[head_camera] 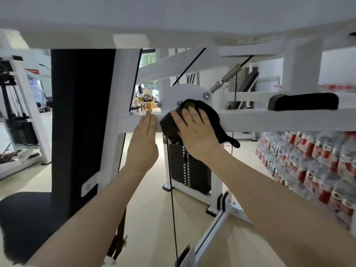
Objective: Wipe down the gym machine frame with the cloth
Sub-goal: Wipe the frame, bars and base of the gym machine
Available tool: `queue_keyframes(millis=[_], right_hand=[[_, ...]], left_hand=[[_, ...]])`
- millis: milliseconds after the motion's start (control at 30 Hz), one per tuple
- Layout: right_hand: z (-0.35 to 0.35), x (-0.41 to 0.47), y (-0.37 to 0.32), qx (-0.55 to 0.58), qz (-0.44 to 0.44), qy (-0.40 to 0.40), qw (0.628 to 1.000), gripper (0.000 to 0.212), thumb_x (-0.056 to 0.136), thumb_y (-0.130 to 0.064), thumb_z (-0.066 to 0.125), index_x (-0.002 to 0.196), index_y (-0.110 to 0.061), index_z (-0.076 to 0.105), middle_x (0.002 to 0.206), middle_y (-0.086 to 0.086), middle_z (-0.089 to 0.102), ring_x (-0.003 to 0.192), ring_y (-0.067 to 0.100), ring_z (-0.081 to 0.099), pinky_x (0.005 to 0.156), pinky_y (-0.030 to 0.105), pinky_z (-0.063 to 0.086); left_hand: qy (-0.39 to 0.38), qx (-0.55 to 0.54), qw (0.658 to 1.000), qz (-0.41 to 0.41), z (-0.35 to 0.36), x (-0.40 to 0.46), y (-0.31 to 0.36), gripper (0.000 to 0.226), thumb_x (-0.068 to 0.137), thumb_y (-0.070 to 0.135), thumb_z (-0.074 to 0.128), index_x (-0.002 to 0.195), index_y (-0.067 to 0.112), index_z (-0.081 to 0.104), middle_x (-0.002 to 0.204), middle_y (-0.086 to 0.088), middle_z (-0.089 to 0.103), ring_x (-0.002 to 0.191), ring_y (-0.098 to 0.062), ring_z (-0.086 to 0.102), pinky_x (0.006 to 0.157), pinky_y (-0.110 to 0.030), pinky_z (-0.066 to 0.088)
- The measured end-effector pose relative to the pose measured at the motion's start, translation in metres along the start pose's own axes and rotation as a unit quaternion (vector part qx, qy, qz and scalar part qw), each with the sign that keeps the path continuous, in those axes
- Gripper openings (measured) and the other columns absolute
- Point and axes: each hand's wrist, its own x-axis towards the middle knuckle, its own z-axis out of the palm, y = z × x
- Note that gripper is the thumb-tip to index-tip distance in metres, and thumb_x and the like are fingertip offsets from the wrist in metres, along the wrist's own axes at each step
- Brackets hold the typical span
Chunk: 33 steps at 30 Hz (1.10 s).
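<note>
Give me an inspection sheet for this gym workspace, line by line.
Surface: white crossbar of the machine frame, horizontal, at hand height.
Job's things: dark cloth pressed on the crossbar beside the round white plate.
Clutter: nothing seen on the frame.
Grips: right hand flat on the cloth; left hand open, fingertips on the crossbar.
Cables: black cable runs down past the weight stack.
Surroundings: black seat pad left, packs of bottles right, beige floor.

Single head-worn view, close in, facing forward beneath the white frame [269, 120]
</note>
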Motion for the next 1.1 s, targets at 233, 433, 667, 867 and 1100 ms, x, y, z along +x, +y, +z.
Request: queue_keyframes(millis=[233,433,667,867,1100], right_hand=[[0.01,0.026,-0.056,-0.004,0.012,0.05,0.999,0.059,0.079,-0.02,0.053,0.137,-0.015,0.046,0.128,0.01,0.056,0.124,0.03,0.048,0.108,0.042,0.018],[0.009,0.065,-0.115,0.019,-0.039,0.021,0.999,0.058,0.078,-0.019,0.025,0.125,-0.018,0.059,0.124,0.005,0.061,0.12,0.026,0.053,0.106,0.04,0.026],[0.008,-0.003,0.0,-0.015,0.066,0.092,0.994,0.049,0.087,-0.038,0.045,0.129,-0.014,0.049,0.121,0.013,0.058,0.116,0.032,0.051,0.104,0.044,0.027],[-0.001,-0.008,0.03,0.001,0.153,0.119,0.981,0.04,0.084,-0.043,0.045,0.109,-0.015,0.06,0.105,0.009,0.063,0.1,0.03,0.055,0.092,0.042,0.029],[-0.013,-0.004,0.055,0.054,0.011,0.078,0.995,0.043,0.081,-0.045,0.055,0.112,-0.016,0.061,0.096,0.006,0.066,0.086,0.027,0.062,0.08,0.037,0.043]], left_hand=[[-0.031,-0.169,0.985,0.019,-0.027,0.003,-0.039,0.076,0.079,-0.023,0.031,0.147,0.011,0.018,0.152,0.008,0.011,0.138,-0.003,0.012,0.105,0.002,0.006],[0.058,-0.141,0.988,-0.003,-0.044,-0.009,-0.057,0.07,0.082,-0.017,0.038,0.146,0.008,0.022,0.152,-0.006,0.026,0.139,-0.011,0.021,0.11,-0.014,0.015],[0.032,-0.109,0.993,-0.012,-0.028,-0.012,-0.049,0.076,0.081,-0.011,0.047,0.147,0.012,0.018,0.155,-0.002,0.019,0.142,-0.014,0.015,0.111,-0.02,0.011],[0.03,-0.061,0.991,0.117,-0.001,-0.006,-0.006,0.06,0.079,0.009,0.038,0.138,-0.001,0.036,0.144,-0.019,0.038,0.133,-0.032,0.033,0.107,-0.046,0.029],[0.047,-0.091,0.99,0.095,0.025,-0.003,0.05,0.068,0.07,0.003,0.045,0.137,-0.001,0.035,0.145,-0.02,0.036,0.133,-0.03,0.032,0.109,-0.044,0.02]])
